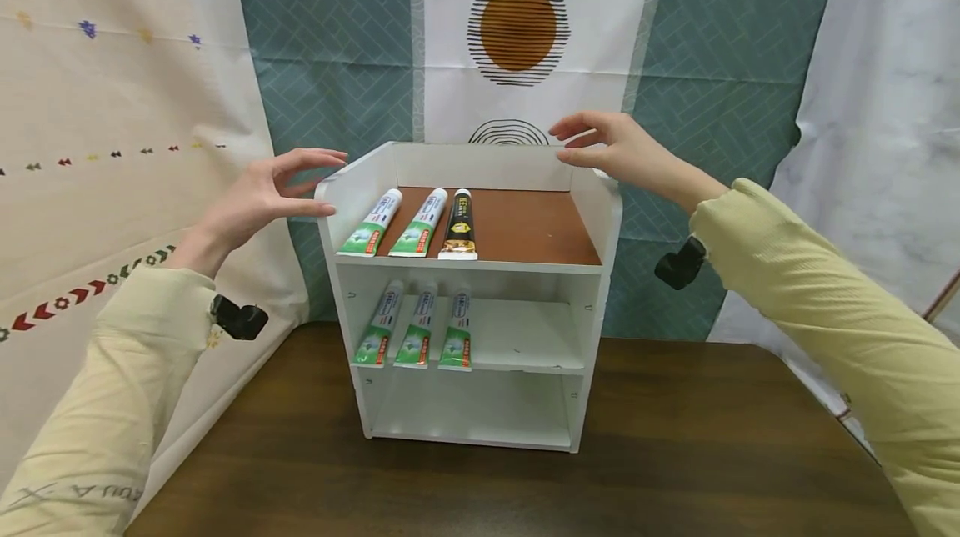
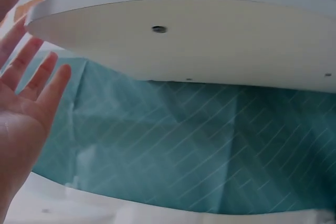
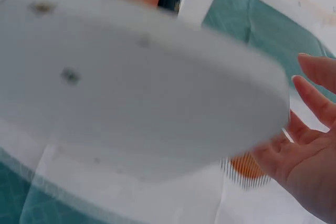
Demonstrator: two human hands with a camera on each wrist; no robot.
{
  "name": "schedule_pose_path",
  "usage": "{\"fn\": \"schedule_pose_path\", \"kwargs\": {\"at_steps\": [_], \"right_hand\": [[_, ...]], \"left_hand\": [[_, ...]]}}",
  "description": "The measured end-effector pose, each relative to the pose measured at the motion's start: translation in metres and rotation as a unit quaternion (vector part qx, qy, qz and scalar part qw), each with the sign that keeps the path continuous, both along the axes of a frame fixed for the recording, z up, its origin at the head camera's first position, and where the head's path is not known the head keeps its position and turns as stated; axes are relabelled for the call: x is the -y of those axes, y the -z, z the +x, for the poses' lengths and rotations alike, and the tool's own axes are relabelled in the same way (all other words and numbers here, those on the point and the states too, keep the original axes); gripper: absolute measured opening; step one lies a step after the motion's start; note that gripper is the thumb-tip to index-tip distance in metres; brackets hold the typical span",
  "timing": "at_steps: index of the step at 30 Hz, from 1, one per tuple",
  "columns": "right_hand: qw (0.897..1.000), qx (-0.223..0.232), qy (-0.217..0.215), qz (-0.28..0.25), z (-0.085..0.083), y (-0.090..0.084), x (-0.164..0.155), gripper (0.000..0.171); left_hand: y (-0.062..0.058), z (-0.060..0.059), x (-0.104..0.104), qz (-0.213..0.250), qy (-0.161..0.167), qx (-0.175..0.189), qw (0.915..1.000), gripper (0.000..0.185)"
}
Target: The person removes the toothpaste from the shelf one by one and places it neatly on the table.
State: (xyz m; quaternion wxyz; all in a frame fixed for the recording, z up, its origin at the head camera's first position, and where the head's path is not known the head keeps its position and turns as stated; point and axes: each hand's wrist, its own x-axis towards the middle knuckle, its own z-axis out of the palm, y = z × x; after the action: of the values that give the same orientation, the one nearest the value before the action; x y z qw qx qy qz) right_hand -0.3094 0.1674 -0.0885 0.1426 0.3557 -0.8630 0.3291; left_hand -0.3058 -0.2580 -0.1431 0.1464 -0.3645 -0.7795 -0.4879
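A small white shelf unit [image 1: 592,212] stands on a dark wooden table [image 1: 675,454]. On its brown top tier lie two green-and-white tubes [image 1: 371,224] and a black tube [image 1: 459,226]. Three green-and-white tubes [image 1: 416,327] lie on the middle shelf, and the bottom shelf is bare. My left hand [image 1: 281,187] hovers open just left of the unit's upper left wall, whose outer face [image 2: 184,40] fills the left wrist view beside the palm [image 2: 26,108]. Above the back right corner, my right hand [image 1: 600,145] is open too, with its fingers [image 3: 315,98] spread near the white side panel [image 3: 131,93].
Patterned cloth backdrops hang behind the shelf: a teal one [image 1: 337,45], a white one with an orange disc [image 1: 519,27], and a beige one [image 1: 112,103] at left. Table surface lies in front of and beside the unit.
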Motion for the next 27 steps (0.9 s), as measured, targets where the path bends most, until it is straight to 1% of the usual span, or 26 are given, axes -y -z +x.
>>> {"fn": "schedule_pose_path", "kwargs": {"at_steps": [4,7,10,13,18,22,27], "right_hand": [[0.999,0.001,-0.025,0.020,-0.003,0.001,0.022,0.034],[0.998,0.013,-0.044,0.032,-0.003,0.004,0.038,0.034],[0.997,0.021,-0.056,0.041,-0.005,0.008,0.050,0.034],[0.997,0.027,-0.061,0.044,-0.009,0.012,0.059,0.031],[0.994,0.061,-0.070,0.054,-0.017,0.019,0.071,0.027],[0.990,0.090,-0.086,0.060,-0.022,0.026,0.078,0.023],[0.983,0.140,-0.101,0.069,-0.026,0.036,0.083,0.020]], "left_hand": [[0.009,-0.011,-0.007,0.019,-0.017,-0.002,0.9997,0.044],[0.015,-0.015,-0.010,0.039,-0.024,-0.006,0.9989,0.041],[0.019,-0.014,-0.008,0.060,-0.014,-0.001,0.9981,0.038],[0.022,-0.013,-0.006,0.070,-0.005,0.008,0.9975,0.039],[0.024,-0.013,-0.006,0.100,0.006,0.030,0.9946,0.039],[0.025,-0.013,-0.007,0.106,0.006,0.032,0.9939,0.039],[0.025,-0.013,-0.007,0.096,-0.003,0.029,0.9950,0.039]]}}
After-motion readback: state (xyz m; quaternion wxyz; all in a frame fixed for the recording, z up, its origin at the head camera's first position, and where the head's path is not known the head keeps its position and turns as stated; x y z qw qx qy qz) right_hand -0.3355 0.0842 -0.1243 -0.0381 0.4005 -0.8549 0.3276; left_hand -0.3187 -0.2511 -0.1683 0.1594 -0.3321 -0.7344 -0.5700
